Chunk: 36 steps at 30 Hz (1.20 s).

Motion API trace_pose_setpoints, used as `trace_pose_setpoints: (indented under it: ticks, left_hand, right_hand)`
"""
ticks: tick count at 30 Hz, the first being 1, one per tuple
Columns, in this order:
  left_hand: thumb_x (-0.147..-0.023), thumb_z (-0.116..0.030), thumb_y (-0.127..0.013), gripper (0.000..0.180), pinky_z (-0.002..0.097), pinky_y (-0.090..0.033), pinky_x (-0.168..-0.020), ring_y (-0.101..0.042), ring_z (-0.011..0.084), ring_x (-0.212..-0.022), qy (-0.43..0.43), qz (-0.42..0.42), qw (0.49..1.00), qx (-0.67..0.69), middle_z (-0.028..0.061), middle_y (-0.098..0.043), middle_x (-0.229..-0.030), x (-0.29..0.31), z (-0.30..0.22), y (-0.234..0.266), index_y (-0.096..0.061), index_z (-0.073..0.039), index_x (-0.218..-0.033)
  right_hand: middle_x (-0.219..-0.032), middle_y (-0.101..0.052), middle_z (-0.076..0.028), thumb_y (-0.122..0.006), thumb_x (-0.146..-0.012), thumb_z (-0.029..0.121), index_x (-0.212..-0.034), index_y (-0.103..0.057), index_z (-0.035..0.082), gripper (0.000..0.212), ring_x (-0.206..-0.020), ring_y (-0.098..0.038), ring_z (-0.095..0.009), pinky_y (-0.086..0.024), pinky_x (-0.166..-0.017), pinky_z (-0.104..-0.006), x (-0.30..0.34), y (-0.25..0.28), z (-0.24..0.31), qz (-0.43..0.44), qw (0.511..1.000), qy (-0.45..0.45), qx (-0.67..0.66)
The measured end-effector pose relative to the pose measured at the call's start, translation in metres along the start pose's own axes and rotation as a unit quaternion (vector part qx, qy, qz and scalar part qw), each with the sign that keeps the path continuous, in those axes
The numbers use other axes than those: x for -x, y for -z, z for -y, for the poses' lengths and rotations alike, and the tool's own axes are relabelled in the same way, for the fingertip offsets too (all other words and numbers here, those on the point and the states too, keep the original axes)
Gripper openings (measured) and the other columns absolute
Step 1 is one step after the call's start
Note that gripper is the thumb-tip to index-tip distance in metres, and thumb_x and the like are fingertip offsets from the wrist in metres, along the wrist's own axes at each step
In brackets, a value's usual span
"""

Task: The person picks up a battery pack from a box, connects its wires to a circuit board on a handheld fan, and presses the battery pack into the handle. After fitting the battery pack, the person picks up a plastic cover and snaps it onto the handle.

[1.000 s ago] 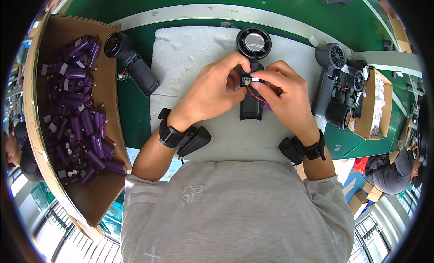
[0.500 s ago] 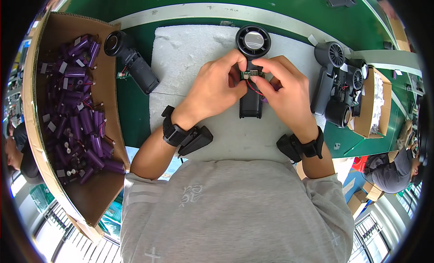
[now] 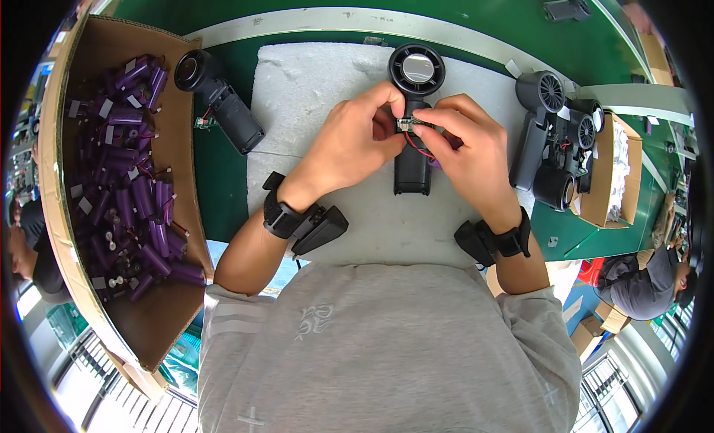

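A black handheld fan point(image 3: 413, 176) lies on a white foam sheet point(image 3: 297, 79), its round head pointing away from me. Above its handle, a small green circuit board point(image 3: 405, 125) with red wires point(image 3: 419, 146) is pinched between my two hands. My left hand point(image 3: 353, 139) closes on the board's left end, with its thumb and fingertips partly hidden. My right hand point(image 3: 468, 139) has thumb and index finger together at the board's right end. A bit of purple shows under the right hand, mostly covered.
On the left stands a cardboard box point(image 3: 197, 135) of purple wired battery cells point(image 3: 141, 191). Another black fan point(image 3: 230, 117) with a loose board lies beside it. Several fans point(image 3: 541, 94) are piled at right, before a smaller carton point(image 3: 632, 169). A black part point(image 3: 567, 9) lies far right.
The right thumb and index finger have shifted slightly left and now cover more of the board. Otherwise both hands stay nearly in place over the fan.
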<state>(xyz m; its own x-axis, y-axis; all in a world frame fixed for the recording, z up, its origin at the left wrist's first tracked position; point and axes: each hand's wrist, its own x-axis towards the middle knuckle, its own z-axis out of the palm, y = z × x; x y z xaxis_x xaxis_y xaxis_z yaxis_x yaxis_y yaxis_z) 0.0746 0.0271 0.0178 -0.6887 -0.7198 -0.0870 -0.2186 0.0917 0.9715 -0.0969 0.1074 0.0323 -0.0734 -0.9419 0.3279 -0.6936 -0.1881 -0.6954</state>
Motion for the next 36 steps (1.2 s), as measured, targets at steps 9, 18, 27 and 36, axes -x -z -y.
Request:
trace_pose_setpoints:
  ticks: [9, 18, 27, 36]
  left_hand:
    - [-0.076, 0.003, -0.065, 0.023, 0.0306, -0.049, -0.063, -0.061, 0.0154, -0.065, 0.014, 0.012, 1.000, 0.018, 0.0066, -0.060, -0.070, -0.0013, -0.0004, 0.0008, -0.051, -0.005, -0.093]
    - [-0.077, 0.002, -0.067, 0.023, 0.0299, -0.049, -0.063, -0.061, 0.0147, -0.064, 0.009, 0.014, 0.999, 0.030, 0.0063, -0.060, -0.070, -0.0013, 0.0024, 0.0014, -0.051, -0.004, -0.093]
    - [-0.077, 0.000, -0.069, 0.024, 0.0302, -0.050, -0.064, -0.061, 0.0149, -0.066, -0.001, 0.018, 1.000, 0.022, 0.0058, -0.060, -0.071, -0.0013, 0.0018, 0.0019, -0.052, -0.005, -0.094]
    - [-0.078, 0.001, -0.068, 0.023, 0.0301, -0.050, -0.064, -0.061, 0.0149, -0.066, -0.006, 0.016, 1.000, 0.024, 0.0056, -0.060, -0.071, -0.0010, 0.0010, 0.0015, -0.053, -0.005, -0.094]
  right_hand:
    - [-0.088, -0.064, -0.007, -0.076, -0.076, 0.001, -0.098, -0.073, 0.007, 0.022, -0.063, -0.061, -0.014, -0.048, -0.053, -0.0264, 0.0014, -0.0008, 0.0028, 0.002, 1.000, -0.028, 0.003]
    - [-0.087, -0.063, -0.007, -0.076, -0.076, 0.001, -0.097, -0.073, 0.007, 0.022, -0.063, -0.061, -0.015, -0.049, -0.054, -0.0272, 0.0013, -0.0003, 0.0019, -0.004, 1.000, 0.016, 0.001]
    - [-0.088, -0.063, -0.007, -0.076, -0.076, 0.001, -0.097, -0.074, 0.007, 0.022, -0.063, -0.061, -0.015, -0.049, -0.054, -0.0271, 0.0017, -0.0017, 0.0024, -0.002, 1.000, -0.014, 0.017]
    - [-0.087, -0.062, -0.006, -0.076, -0.077, 0.002, -0.097, -0.073, 0.007, 0.022, -0.063, -0.061, -0.014, -0.049, -0.053, -0.0271, 0.0018, -0.0025, 0.0024, -0.005, 1.000, -0.011, 0.008]
